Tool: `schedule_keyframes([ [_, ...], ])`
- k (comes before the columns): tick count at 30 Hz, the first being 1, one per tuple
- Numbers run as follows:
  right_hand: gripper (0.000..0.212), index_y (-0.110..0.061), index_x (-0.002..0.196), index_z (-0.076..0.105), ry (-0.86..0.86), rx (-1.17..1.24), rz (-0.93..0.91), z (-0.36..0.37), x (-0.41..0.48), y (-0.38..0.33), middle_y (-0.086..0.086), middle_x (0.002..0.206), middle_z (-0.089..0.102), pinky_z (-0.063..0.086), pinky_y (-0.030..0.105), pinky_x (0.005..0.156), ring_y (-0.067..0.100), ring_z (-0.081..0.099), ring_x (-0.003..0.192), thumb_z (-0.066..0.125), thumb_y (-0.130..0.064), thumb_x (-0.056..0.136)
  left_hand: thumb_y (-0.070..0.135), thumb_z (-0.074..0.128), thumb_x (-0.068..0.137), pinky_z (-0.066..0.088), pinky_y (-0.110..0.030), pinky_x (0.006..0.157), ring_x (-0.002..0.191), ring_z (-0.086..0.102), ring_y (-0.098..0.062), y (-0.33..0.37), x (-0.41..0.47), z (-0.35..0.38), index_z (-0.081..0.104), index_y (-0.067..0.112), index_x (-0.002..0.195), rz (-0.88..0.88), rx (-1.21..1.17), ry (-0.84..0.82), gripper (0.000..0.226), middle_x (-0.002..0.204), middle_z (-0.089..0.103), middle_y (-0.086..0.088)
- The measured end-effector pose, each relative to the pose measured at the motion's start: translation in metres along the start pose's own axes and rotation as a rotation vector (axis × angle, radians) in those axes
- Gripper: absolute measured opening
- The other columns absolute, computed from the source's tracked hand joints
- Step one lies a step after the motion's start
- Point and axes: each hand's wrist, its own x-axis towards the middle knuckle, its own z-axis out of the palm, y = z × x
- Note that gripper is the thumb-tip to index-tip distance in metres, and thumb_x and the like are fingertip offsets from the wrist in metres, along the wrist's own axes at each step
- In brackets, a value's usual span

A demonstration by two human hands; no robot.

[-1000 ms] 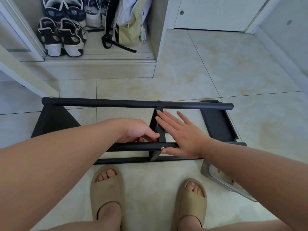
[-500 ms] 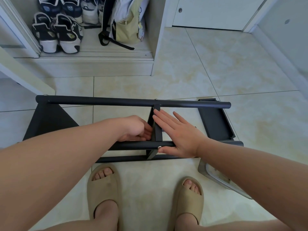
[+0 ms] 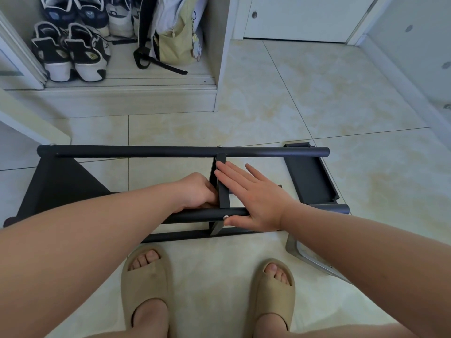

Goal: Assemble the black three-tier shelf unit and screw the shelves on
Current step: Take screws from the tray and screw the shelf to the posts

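The black shelf unit (image 3: 136,152) lies on its side on the tiled floor, its round poles running left to right. The middle shelf (image 3: 223,189) stands edge-on between the far pole and the near pole (image 3: 195,214). A silver screw head (image 3: 226,217) shows on the near pole. My left hand (image 3: 199,191) is curled against the left face of the middle shelf; its fingertips are hidden. My right hand (image 3: 251,198) lies flat, fingers straight, against the shelf's right side, thumb along the near pole. An end shelf (image 3: 310,176) sits at the right, another (image 3: 58,181) at the left.
My two feet in beige slides (image 3: 146,276) stand just in front of the unit. A silver metal piece (image 3: 307,254) lies on the floor under my right forearm. An open cabinet with sneakers (image 3: 70,52) and a bag (image 3: 175,40) is at the back left.
The view has shifted slightly. Both hands stay at the middle shelf; my left hand has tucked closer against it.
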Motion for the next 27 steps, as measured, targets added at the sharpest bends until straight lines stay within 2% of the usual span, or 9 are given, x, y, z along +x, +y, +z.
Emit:
schedule_keyframes([
  [7,0.098,-0.018,0.163,0.000,0.013,0.002,-0.001,0.0008,-0.0004,0.0012,-0.005,0.169,-0.013,0.000,0.043,0.127,0.011,-0.012,0.155,0.034,-0.076,0.092,0.000,0.067,0.083,0.048,-0.014,0.048,0.051,0.067,-0.009,0.0006,-0.0021,0.0010,0.075,0.010,0.079,0.038,-0.092,-0.025,0.013,0.061,0.072,-0.002],
  [11,0.098,-0.018,0.162,-0.001,0.000,0.002,-0.001,0.0001,0.0001,0.0012,-0.005,0.168,-0.014,0.000,0.043,0.127,0.011,-0.013,0.155,0.033,-0.076,0.091,-0.005,0.061,0.081,0.042,-0.011,0.045,0.045,0.059,-0.007,0.0007,-0.0035,-0.0011,0.075,0.013,0.076,0.037,-0.001,-0.025,0.024,0.055,0.067,0.002],
  [14,0.098,-0.019,0.162,-0.002,-0.003,0.002,-0.001,0.0000,0.0002,0.0014,-0.006,0.168,-0.015,0.000,0.044,0.127,0.010,-0.014,0.154,0.033,-0.077,0.091,-0.002,0.060,0.081,0.035,-0.010,0.041,0.039,0.049,-0.006,0.0008,-0.0031,-0.0001,0.074,0.011,0.077,0.023,0.054,-0.024,0.020,0.046,0.059,0.006],
  [17,0.098,-0.019,0.162,-0.002,0.001,-0.003,0.002,0.0009,0.0003,0.0012,-0.006,0.168,-0.015,0.000,0.044,0.127,0.010,-0.014,0.154,0.033,-0.077,0.091,0.001,0.062,0.083,0.036,-0.011,0.043,0.041,0.049,-0.006,-0.0008,-0.0010,0.0010,0.075,0.007,0.084,0.035,0.046,-0.017,0.014,0.047,0.059,0.007],
  [23,0.098,-0.019,0.162,-0.002,0.006,-0.011,0.000,0.0014,0.0003,0.0014,-0.006,0.169,-0.014,0.001,0.044,0.127,0.010,-0.013,0.155,0.034,-0.077,0.091,0.004,0.065,0.084,0.036,-0.010,0.043,0.043,0.049,-0.006,-0.0036,0.0022,0.0009,0.073,0.011,0.078,0.057,0.021,-0.030,0.012,0.045,0.057,0.009],
  [25,0.098,-0.019,0.162,-0.002,0.009,-0.011,0.002,0.0017,0.0003,0.0018,-0.006,0.169,-0.013,0.001,0.044,0.127,0.010,-0.014,0.154,0.034,-0.077,0.091,0.003,0.064,0.084,0.037,-0.010,0.043,0.041,0.052,-0.005,-0.0035,0.0028,0.0011,0.073,0.011,0.078,0.043,-0.012,-0.040,0.013,0.047,0.060,0.007],
  [27,0.098,-0.019,0.162,-0.002,0.009,-0.010,0.002,0.0020,0.0004,0.0019,-0.006,0.169,-0.013,0.001,0.044,0.127,0.010,-0.013,0.155,0.033,-0.077,0.091,0.000,0.063,0.083,0.043,-0.012,0.048,0.048,0.061,-0.008,-0.0035,0.0028,-0.0001,0.075,0.009,0.084,0.010,-0.068,-0.066,0.015,0.057,0.068,0.002],
])
